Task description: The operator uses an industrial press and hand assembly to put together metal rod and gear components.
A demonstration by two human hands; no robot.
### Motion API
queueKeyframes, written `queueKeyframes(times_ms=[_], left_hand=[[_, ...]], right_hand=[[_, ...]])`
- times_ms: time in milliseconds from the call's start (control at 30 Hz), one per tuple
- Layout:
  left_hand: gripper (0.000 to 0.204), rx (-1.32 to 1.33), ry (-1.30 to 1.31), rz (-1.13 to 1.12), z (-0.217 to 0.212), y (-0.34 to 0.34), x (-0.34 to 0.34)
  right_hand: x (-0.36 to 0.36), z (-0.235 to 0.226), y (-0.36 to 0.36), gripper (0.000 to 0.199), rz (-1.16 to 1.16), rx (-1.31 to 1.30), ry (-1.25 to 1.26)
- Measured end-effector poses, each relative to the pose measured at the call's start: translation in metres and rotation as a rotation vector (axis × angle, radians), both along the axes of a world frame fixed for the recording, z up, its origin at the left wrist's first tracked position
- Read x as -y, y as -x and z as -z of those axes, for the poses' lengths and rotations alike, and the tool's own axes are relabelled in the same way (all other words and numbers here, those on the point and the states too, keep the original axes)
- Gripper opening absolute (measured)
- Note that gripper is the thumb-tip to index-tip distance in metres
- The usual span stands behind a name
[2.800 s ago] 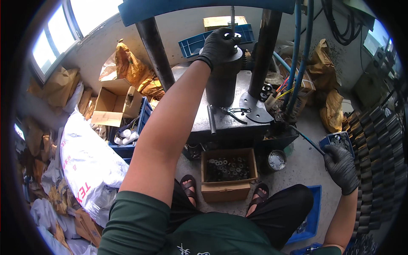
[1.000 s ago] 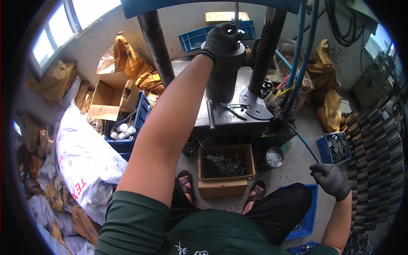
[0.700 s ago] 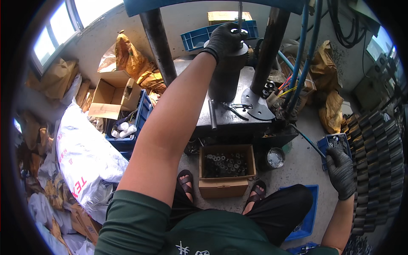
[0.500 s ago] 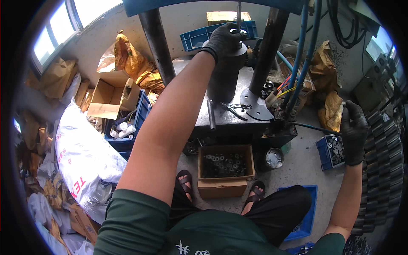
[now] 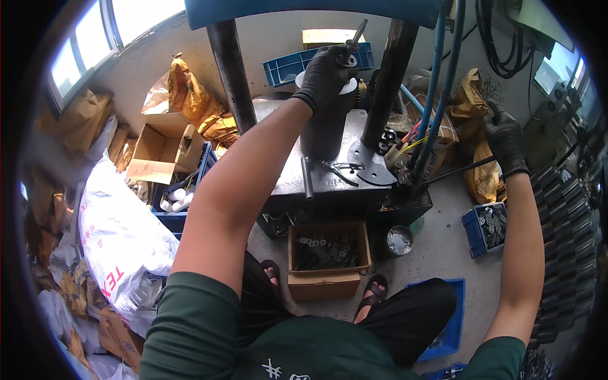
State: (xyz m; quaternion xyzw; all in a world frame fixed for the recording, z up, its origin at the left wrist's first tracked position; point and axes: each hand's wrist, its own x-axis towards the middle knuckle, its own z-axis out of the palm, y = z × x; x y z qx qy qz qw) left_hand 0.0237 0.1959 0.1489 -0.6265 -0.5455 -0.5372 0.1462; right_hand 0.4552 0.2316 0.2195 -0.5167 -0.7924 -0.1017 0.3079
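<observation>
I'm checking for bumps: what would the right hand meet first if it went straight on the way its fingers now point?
Probably the brown bag, near its right edge; depth is unclear, so the right hand might pass it by.

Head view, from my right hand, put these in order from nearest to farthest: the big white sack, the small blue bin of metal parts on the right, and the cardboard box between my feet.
From your right hand:
1. Small blue bin: on your right.
2. Cardboard box: near the middle.
3. White sack: on your left.
</observation>
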Motion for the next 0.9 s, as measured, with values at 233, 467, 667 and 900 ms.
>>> queueKeyframes(times_ms=[233,467,667,900], left_hand=[[0.041,0.332,0.016,0.496,0.055,-0.086,0.117],[0.057,0.368,0.118,0.498,0.134,-0.103,0.217],[0.065,-0.107,0.133,0.542,0.125,-0.097,0.228],[0.063,-0.189,0.234,0.571,0.118,-0.105,0.242]], right_hand=[[0.057,0.021,-0.033,0.034,-0.167,0.041,-0.148],[0.203,0.069,-0.008,0.038,-0.556,0.405,-0.236],[0.212,0.167,0.055,0.045,-0.649,-0.552,0.95],[0.232,0.202,0.14,0.054,-0.448,-1.546,1.675]])
